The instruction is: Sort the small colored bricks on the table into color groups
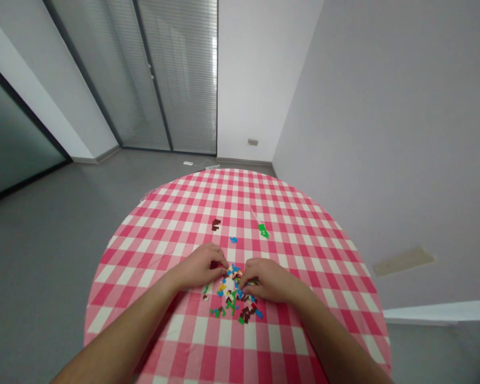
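Left hand (198, 268) and right hand (266, 280) curled narrow, fingertips (224, 268) low at the far edge of a heap of tiny bricks (234, 301), any held piece hidden, so grip unclear. Close pinching fitting for such small parts. Beyond the heap, a brown brick (215, 224), blue brick (233, 240), green brick (263, 231), all on a checked tablecloth (176, 234).

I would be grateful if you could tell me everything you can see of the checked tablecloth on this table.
The tablecloth has a pink-and-white gingham pattern, with deeper pink squares where the bands cross. Its material is hard to tell; it could be fabric or coated cloth. It lies flat and smooth over a round tabletop, its curved edge showing against the grey floor. A heap of small coloured bricks sits on it towards the near side, with a few pieces further out. The left hand and right hand are over the heap.
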`<action>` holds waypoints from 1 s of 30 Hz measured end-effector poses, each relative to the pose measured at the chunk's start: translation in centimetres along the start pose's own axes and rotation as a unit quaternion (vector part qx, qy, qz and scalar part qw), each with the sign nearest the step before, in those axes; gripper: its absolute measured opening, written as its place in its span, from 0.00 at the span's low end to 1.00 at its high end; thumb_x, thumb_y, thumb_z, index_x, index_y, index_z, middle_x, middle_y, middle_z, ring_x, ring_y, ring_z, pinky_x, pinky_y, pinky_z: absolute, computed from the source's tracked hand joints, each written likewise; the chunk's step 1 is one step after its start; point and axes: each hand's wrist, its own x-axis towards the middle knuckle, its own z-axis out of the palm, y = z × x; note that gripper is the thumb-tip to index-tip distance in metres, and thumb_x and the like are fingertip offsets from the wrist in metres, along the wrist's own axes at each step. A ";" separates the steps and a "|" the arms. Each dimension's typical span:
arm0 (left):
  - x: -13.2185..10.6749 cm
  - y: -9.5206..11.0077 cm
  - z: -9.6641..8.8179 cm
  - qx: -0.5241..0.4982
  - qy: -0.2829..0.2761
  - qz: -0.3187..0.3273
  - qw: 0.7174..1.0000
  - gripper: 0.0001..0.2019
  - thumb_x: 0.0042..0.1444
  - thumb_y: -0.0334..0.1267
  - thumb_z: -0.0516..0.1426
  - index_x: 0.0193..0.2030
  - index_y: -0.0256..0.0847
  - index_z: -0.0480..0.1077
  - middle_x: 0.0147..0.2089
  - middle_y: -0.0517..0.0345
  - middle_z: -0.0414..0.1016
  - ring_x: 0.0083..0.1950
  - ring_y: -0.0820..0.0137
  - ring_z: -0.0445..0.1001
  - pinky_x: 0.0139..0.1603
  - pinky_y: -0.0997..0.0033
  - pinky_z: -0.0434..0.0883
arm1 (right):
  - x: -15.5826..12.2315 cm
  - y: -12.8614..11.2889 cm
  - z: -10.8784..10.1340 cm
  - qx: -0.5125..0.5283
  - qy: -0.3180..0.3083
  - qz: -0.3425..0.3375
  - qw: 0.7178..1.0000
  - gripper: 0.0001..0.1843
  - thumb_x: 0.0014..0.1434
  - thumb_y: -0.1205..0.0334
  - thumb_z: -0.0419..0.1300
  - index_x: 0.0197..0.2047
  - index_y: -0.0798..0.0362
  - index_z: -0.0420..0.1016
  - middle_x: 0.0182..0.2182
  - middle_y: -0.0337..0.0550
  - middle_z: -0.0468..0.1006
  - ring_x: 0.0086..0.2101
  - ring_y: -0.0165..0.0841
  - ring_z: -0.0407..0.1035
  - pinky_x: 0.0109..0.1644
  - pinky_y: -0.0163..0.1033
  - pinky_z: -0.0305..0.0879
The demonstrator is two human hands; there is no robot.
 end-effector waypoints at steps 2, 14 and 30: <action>0.0 0.0 0.0 -0.001 -0.001 -0.001 1.000 0.05 0.56 0.30 0.60 0.35 0.40 0.80 0.36 0.54 0.79 0.41 0.67 0.73 0.47 0.67 0.68 | 0.0 -0.1 0.0 0.014 0.002 0.002 1.000 0.08 0.56 0.69 0.64 0.38 0.49 0.83 0.34 0.39 0.81 0.37 0.33 0.73 0.40 0.34 0.63; 0.0 -0.1 0.0 -0.007 -0.004 0.003 1.000 0.05 0.54 0.30 0.61 0.35 0.40 0.79 0.36 0.55 0.80 0.41 0.67 0.75 0.47 0.67 0.68 | 0.7 1.3 0.7 0.116 0.243 0.164 0.949 0.04 0.49 0.71 0.61 0.28 0.54 0.77 0.22 0.39 0.77 0.24 0.30 0.70 0.28 0.32 0.62; 0.0 0.0 -0.1 -0.011 -0.003 0.002 1.000 0.05 0.53 0.29 0.61 0.33 0.41 0.79 0.36 0.56 0.80 0.41 0.67 0.75 0.47 0.66 0.69 | 1.7 2.8 0.7 0.009 0.262 0.115 0.958 0.06 0.52 0.72 0.62 0.32 0.54 0.79 0.30 0.42 0.80 0.31 0.33 0.71 0.37 0.36 0.65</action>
